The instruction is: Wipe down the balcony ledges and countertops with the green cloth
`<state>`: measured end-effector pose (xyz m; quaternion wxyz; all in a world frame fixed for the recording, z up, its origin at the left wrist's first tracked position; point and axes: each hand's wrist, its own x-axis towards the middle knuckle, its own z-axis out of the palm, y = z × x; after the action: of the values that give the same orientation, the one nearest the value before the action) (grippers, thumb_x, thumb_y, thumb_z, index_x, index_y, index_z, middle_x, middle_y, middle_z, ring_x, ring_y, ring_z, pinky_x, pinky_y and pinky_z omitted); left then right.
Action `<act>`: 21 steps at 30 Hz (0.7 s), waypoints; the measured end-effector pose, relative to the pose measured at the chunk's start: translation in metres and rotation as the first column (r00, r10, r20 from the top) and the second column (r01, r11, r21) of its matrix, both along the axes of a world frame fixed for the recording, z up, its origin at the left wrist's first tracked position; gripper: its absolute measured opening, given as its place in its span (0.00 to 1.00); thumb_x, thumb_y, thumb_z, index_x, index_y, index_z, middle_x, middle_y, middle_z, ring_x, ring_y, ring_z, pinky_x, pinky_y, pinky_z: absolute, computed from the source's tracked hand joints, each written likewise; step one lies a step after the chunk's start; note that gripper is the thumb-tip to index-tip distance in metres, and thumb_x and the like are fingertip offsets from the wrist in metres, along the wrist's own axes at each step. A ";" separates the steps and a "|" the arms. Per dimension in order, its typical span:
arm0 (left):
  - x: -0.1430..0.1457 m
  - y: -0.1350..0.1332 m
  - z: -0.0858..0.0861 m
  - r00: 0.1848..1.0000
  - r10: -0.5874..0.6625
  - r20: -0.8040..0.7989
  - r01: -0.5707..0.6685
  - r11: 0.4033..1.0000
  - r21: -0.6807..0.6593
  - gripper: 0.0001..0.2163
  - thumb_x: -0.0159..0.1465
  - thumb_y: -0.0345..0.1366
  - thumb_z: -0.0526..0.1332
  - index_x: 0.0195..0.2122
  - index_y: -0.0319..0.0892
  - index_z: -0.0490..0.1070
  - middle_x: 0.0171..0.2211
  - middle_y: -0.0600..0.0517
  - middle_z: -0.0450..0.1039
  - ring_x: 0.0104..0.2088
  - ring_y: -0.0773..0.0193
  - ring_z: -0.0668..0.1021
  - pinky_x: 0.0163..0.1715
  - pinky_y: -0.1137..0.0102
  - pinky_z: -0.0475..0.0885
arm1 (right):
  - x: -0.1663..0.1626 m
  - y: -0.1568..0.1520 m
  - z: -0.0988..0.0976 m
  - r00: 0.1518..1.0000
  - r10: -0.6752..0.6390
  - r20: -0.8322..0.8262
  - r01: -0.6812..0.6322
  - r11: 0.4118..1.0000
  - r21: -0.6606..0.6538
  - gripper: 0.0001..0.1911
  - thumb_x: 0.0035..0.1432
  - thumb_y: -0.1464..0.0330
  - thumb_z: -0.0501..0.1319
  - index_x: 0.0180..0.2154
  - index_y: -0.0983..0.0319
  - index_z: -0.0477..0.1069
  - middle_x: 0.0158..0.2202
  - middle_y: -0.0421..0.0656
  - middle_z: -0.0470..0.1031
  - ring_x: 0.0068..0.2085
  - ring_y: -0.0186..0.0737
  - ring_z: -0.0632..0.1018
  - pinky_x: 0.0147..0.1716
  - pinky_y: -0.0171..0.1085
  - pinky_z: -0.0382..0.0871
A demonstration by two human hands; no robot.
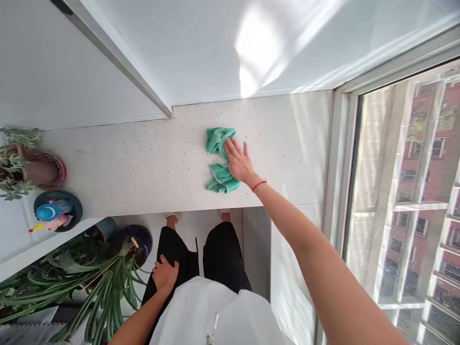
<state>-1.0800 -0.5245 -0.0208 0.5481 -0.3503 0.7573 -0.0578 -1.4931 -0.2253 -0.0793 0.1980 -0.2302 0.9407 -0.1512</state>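
Observation:
My right hand lies flat with fingers stretched out on a crumpled green cloth, pressing it onto the speckled stone windowsill. A red string circles that wrist. My left hand rests low on my left thigh, against black trousers, fingers curled loosely over the leg and holding nothing.
A window with a white frame runs along the right, with a brick building outside. At the sill's left end stand a potted succulent and a dark pot with plastic toys. Long-leaved plants in pots fill the floor at lower left.

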 end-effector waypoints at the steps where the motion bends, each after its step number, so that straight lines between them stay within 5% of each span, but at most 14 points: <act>1: 0.000 0.006 -0.002 1.000 -0.001 0.007 0.001 1.000 -0.012 0.34 0.74 0.45 0.52 0.74 0.25 0.57 0.60 0.26 0.70 0.59 0.34 0.77 0.58 0.52 0.70 | 0.001 0.051 0.001 0.993 -0.107 -0.039 0.111 0.988 0.109 0.41 0.65 0.75 0.49 0.78 0.73 0.52 0.81 0.54 0.44 0.82 0.57 0.45 0.79 0.68 0.35; 3: 0.002 0.014 -0.006 1.000 0.000 0.014 0.000 1.000 -0.027 0.34 0.72 0.45 0.54 0.73 0.25 0.59 0.60 0.26 0.71 0.59 0.34 0.77 0.57 0.52 0.71 | 0.007 0.139 0.006 0.951 -0.279 -0.136 0.307 0.910 0.280 0.40 0.66 0.73 0.48 0.77 0.77 0.54 0.80 0.59 0.45 0.81 0.60 0.48 0.78 0.71 0.40; 5: 0.006 0.018 -0.009 1.000 0.006 0.018 -0.005 1.000 -0.029 0.33 0.72 0.45 0.55 0.73 0.25 0.61 0.60 0.25 0.71 0.58 0.33 0.77 0.57 0.52 0.71 | 0.014 0.197 0.010 0.858 -0.469 -0.210 0.514 0.775 0.368 0.40 0.65 0.72 0.49 0.76 0.82 0.54 0.79 0.65 0.45 0.81 0.64 0.47 0.77 0.73 0.40; 7: 0.010 0.018 -0.010 1.000 0.018 0.024 -0.018 1.000 -0.023 0.33 0.73 0.45 0.54 0.73 0.26 0.61 0.61 0.25 0.70 0.59 0.33 0.77 0.57 0.52 0.71 | 0.017 0.213 0.008 0.687 -0.679 -0.257 0.720 0.589 0.367 0.42 0.63 0.73 0.51 0.75 0.87 0.52 0.78 0.72 0.42 0.81 0.69 0.44 0.76 0.74 0.38; 9: 0.013 0.013 -0.011 0.998 0.041 0.037 -0.041 0.999 -0.010 0.33 0.73 0.45 0.53 0.74 0.27 0.59 0.62 0.25 0.70 0.60 0.33 0.76 0.58 0.52 0.70 | 0.014 0.187 0.000 0.521 -0.806 -0.282 0.842 0.429 0.327 0.44 0.62 0.74 0.51 0.74 0.90 0.50 0.77 0.77 0.38 0.81 0.71 0.43 0.75 0.74 0.40; 11: 0.015 0.005 -0.011 0.996 0.071 0.048 -0.071 0.997 0.004 0.34 0.73 0.45 0.52 0.74 0.27 0.58 0.62 0.26 0.69 0.61 0.33 0.75 0.59 0.51 0.69 | 0.009 0.123 -0.011 0.527 -0.810 -0.258 0.845 0.464 0.266 0.43 0.64 0.74 0.49 0.75 0.91 0.47 0.77 0.78 0.38 0.80 0.71 0.46 0.76 0.70 0.45; 14: 0.017 -0.009 -0.012 0.992 0.115 0.047 -0.117 0.993 0.030 0.35 0.74 0.46 0.52 0.75 0.24 0.55 0.62 0.25 0.68 0.62 0.33 0.74 0.59 0.51 0.69 | 0.007 -0.017 -0.020 0.731 -0.665 -0.151 0.682 0.716 0.149 0.41 0.68 0.70 0.50 0.77 0.84 0.49 0.79 0.70 0.43 0.81 0.64 0.49 0.79 0.63 0.45; 17: 0.020 -0.026 -0.013 0.987 0.155 0.030 -0.156 0.986 0.054 0.36 0.74 0.46 0.53 0.76 0.25 0.54 0.63 0.25 0.67 0.63 0.34 0.73 0.61 0.51 0.69 | 0.013 -0.171 -0.014 0.925 -0.381 -0.015 0.381 0.925 0.000 0.39 0.71 0.68 0.50 0.77 0.79 0.51 0.80 0.63 0.45 0.81 0.58 0.50 0.80 0.62 0.42; 21: 0.024 -0.051 -0.017 0.977 0.212 0.027 -0.213 0.975 0.065 0.37 0.72 0.46 0.58 0.77 0.28 0.57 0.64 0.24 0.67 0.64 0.34 0.73 0.62 0.50 0.69 | 0.010 -0.352 0.002 0.994 -0.077 0.081 0.092 0.976 -0.196 0.37 0.74 0.70 0.50 0.78 0.79 0.50 0.80 0.61 0.46 0.81 0.57 0.48 0.81 0.60 0.39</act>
<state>-1.0561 -0.5759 -0.0377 0.5701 -0.4100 0.7116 0.0233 -1.4826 -0.5776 -0.0776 0.2013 -0.2030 0.9219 -0.2615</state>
